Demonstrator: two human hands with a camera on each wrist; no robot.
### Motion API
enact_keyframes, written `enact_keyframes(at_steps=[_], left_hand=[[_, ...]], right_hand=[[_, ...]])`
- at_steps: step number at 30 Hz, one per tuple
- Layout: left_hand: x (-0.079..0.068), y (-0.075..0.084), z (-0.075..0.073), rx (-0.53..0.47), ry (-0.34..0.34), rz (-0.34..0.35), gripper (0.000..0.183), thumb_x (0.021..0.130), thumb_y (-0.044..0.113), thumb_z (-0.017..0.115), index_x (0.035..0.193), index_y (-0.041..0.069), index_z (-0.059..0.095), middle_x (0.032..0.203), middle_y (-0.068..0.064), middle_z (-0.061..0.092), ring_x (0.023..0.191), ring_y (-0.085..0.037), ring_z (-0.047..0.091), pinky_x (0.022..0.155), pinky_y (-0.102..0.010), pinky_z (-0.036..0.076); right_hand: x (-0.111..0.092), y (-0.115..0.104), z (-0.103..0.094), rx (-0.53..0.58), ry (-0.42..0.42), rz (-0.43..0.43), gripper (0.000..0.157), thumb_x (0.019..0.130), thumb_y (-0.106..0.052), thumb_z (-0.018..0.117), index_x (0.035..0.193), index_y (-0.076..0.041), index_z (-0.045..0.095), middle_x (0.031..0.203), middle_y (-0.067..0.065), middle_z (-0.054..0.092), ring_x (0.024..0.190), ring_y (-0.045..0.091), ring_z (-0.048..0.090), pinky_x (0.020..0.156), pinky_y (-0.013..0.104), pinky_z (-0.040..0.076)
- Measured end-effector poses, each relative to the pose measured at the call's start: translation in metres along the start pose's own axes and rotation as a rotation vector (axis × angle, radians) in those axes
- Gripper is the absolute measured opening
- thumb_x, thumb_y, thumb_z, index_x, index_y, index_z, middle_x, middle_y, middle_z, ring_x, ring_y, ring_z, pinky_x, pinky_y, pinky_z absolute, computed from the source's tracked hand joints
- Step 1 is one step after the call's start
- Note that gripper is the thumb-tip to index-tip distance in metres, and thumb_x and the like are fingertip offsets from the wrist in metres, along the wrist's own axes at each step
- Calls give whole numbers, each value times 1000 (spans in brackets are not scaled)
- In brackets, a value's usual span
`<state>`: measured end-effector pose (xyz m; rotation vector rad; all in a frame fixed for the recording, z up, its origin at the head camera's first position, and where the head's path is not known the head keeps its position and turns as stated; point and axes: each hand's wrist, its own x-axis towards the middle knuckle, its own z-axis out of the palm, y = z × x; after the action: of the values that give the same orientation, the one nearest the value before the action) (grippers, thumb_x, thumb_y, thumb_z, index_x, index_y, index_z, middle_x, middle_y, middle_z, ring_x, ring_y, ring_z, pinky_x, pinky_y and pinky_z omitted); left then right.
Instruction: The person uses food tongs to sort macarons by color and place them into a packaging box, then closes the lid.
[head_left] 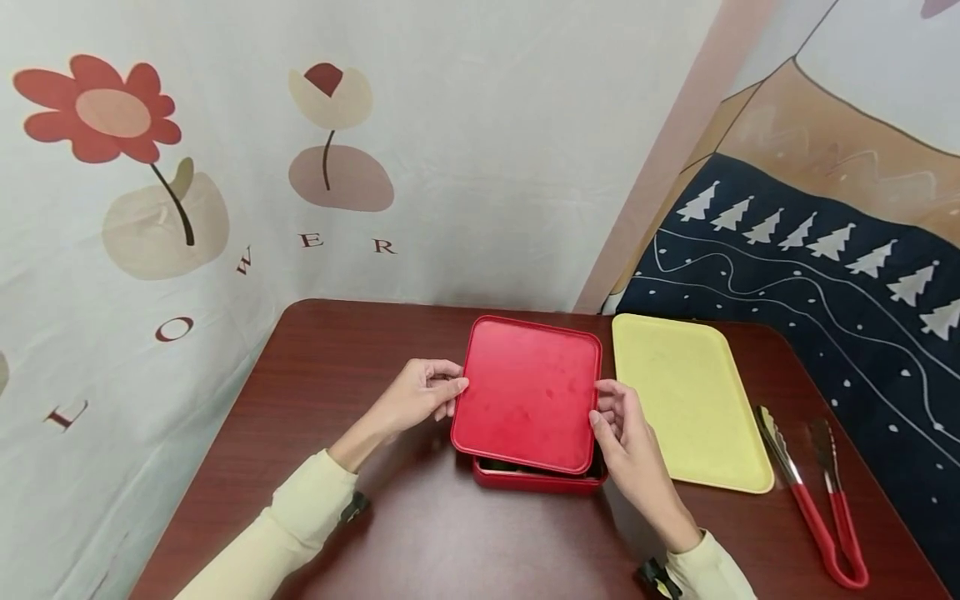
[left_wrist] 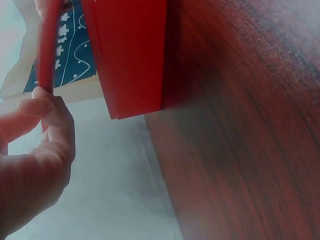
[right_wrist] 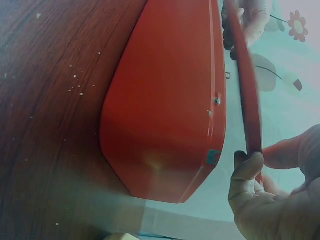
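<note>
Between my two hands is a flat, square red lid (head_left: 528,392) with rounded corners. My left hand (head_left: 420,392) pinches its left edge between thumb and fingers. At the opposite edge, my right hand (head_left: 626,429) grips it the same way. Below the lid stands a red box (head_left: 536,482), mostly hidden in the head view, with a dark gap showing along its front. Both wrist views show the lid raised apart from the box: its thin edge (right_wrist: 248,100) stands off from the box's side wall (right_wrist: 160,100).
A yellow tray (head_left: 686,400) lies right of the box. Beyond it, tongs with red handles (head_left: 821,517) rest spread near the right edge of the brown table (head_left: 360,333). Printed cloths (head_left: 480,150) hang behind and along the sides.
</note>
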<state>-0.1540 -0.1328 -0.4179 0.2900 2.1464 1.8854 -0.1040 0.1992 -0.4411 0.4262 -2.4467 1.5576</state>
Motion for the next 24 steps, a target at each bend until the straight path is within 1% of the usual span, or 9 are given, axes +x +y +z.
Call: enact_keyframes(at_steps=[2,5,7,10,13,16,18,20,24], left_hand=[[0,1,-1,-4,1,3,22,106,1,69,121,-14,68,72,-15,64,59,-17,54,55,-22,44],[-1,3,-2,-13,-2,16,21,106,3,70,120,-12,69,71,-22,62,59,-20,53,53,-23,43],[-2,5,-3,-21,-7,25,21,106,5,70,120,-11,69,71,-22,62,59,-21,54,53,-23,43],[-2,7,-3,-31,-21,38,23,107,7,70,122,-10,70,69,-17,63,57,-20,58,52,-23,43],[-3,8,-3,-63,-40,39,26,107,8,70,125,-11,68,68,-11,66,56,-17,60,51,-22,41],[-4,7,-3,-102,-54,34,30,108,7,69,130,-13,64,71,-13,70,57,-14,62,50,-20,37],[-4,6,-3,-115,-59,42,32,108,6,70,131,-14,63,76,-16,74,58,-15,64,50,-20,35],[-4,7,-3,-104,-57,54,33,107,7,70,133,-14,63,83,-19,77,62,-16,67,51,-19,36],[-6,11,-3,-75,-51,83,35,107,6,70,135,-14,62,93,-20,80,68,-18,71,54,-19,41]], right_hand=[[1,-2,-1,7,13,25,51,106,5,65,153,0,46,111,13,69,95,20,62,76,17,53],[1,-6,-3,-13,16,55,52,109,1,64,157,3,44,113,13,69,96,22,63,78,18,55],[1,-9,-4,-39,10,65,50,111,-3,63,157,5,47,116,14,69,97,22,63,79,18,55],[0,-13,-6,-61,13,67,45,112,-5,62,154,8,52,115,14,69,95,23,63,79,17,54],[0,-15,-8,-72,42,41,37,111,-4,63,146,8,62,110,12,70,93,20,62,78,15,52],[1,-14,-9,-102,78,-16,25,109,-1,64,132,6,70,101,8,68,86,16,59,74,15,48],[1,-13,-9,-119,103,-53,19,108,1,65,125,4,73,100,5,66,86,14,57,73,15,46],[1,-12,-9,-126,121,-77,17,106,3,66,122,3,74,101,6,65,87,14,55,73,15,45],[0,-13,-11,-129,142,-101,15,105,5,66,116,1,75,104,5,63,93,13,54,79,16,43]])
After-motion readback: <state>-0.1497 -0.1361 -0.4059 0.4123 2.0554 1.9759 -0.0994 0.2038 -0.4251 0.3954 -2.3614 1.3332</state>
